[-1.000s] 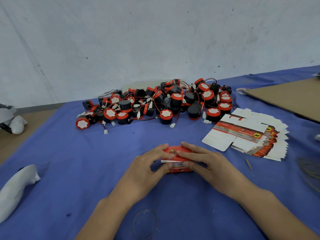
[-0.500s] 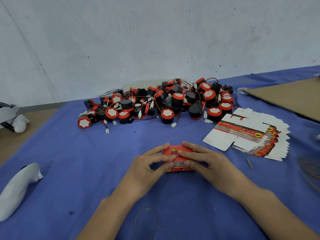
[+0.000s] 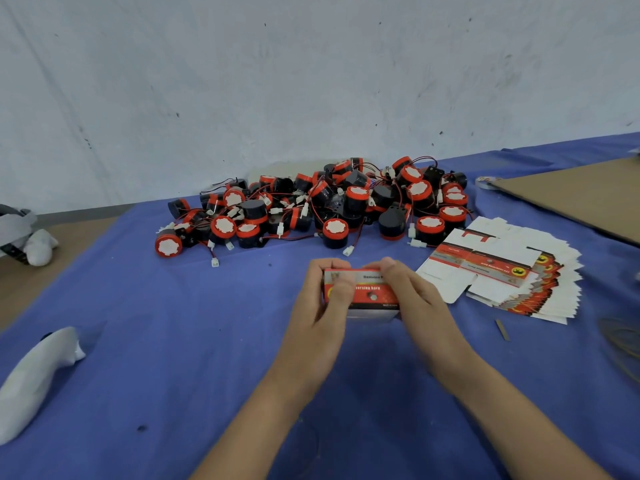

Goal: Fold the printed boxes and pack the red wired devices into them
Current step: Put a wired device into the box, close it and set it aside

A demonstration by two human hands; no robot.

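Two forearms come up from the bottom edge of my feed and meet at centre frame over the blue-covered surface. At the lower left lies a white padded object, well apart from the work. My left hand grasps the left end of a folded printed box, with its thumb pressed on the red face toward me and its fingers curled over the far edge. My right hand clasps the right end of the same box, thumb on top. The box is tilted with its printed face toward the camera; I cannot tell whether its underside touches the cloth. To the right, near the hands, a fanned stack of flat printed boxes lies unfolded, and a small grey sliver sits just in front of it. Beyond the box, a heap of red wired devices spreads across the middle of the frame. A brown cardboard sheet lies at the upper right, and a pale wall stands behind everything.
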